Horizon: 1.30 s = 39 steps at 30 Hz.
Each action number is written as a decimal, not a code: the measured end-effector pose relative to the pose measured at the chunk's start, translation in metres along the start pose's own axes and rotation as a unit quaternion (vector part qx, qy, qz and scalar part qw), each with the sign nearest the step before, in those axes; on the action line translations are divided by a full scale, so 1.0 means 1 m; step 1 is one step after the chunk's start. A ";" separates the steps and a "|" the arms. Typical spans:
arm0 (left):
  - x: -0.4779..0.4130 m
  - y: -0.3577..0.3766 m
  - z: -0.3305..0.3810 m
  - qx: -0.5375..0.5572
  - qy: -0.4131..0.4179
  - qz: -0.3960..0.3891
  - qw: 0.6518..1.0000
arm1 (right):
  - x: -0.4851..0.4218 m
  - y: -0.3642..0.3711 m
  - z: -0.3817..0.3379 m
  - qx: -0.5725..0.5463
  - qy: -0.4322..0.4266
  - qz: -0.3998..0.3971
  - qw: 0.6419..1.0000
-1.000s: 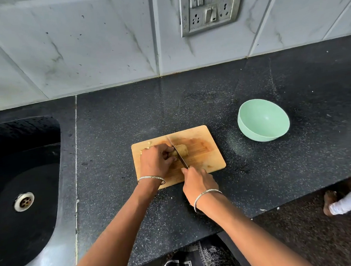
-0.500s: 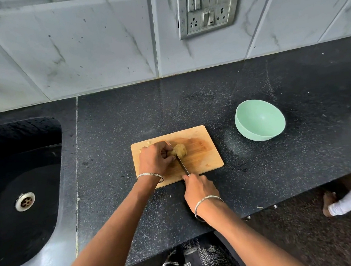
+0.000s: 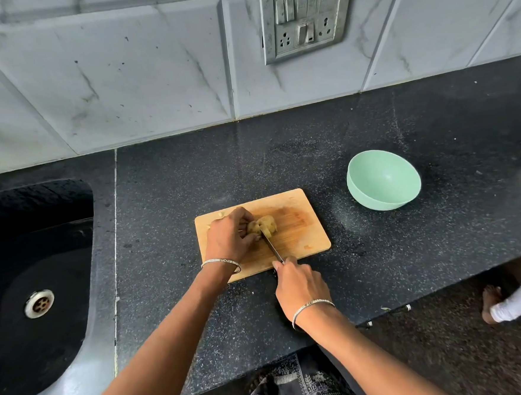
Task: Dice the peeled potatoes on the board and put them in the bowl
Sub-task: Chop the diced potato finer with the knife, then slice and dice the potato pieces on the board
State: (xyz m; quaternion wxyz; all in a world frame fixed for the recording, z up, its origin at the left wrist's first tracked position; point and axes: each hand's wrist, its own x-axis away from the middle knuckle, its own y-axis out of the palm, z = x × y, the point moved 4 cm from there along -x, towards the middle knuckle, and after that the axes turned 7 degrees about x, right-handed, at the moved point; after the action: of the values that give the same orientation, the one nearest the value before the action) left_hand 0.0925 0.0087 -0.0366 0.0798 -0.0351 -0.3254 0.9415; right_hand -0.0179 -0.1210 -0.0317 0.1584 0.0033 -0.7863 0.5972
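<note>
The knife's handle is enclosed by the curled fingers of the right hand, just off the board's near edge. The blade is laid against the potato. How deep it has been sunk cannot be told. The potato is pinned by the left hand, whose fingers are curled over its left side. It is held near the middle of the board, toward the far edge. A few pale scraps are seen at the board's far left corner.

The bowl is set on the counter to the right of the board, apart from it, and appears empty, so the dicing is judged to be at an early stage.

A peeled potato is likely to be firm yet wet and slippery, and rounded enough to roll. It is best held from above by bent fingertips kept back from the blade, with a cut face turned down once one is made. A sink is let into the counter's left end.
</note>
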 end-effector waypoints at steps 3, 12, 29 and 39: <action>-0.001 -0.001 0.001 0.001 -0.001 -0.025 1.000 | -0.003 -0.002 -0.002 0.004 -0.004 0.004 1.000; 0.000 -0.003 0.031 -0.184 0.152 -0.104 0.965 | -0.009 -0.001 -0.003 -0.004 0.008 -0.003 1.000; -0.008 0.005 0.026 -0.160 0.143 -0.146 0.966 | 0.022 -0.015 0.058 -0.011 -0.015 -0.092 0.996; -0.011 0.010 0.020 -0.109 0.053 -0.068 0.990 | 0.001 -0.073 0.105 -0.139 0.000 -0.157 0.978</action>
State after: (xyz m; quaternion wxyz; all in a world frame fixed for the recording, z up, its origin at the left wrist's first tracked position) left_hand 0.0999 -0.0129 -0.0267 0.1561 -0.0710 -0.4232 0.8897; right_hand -0.0302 -0.2403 0.0117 0.2491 0.1042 -0.8515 0.4496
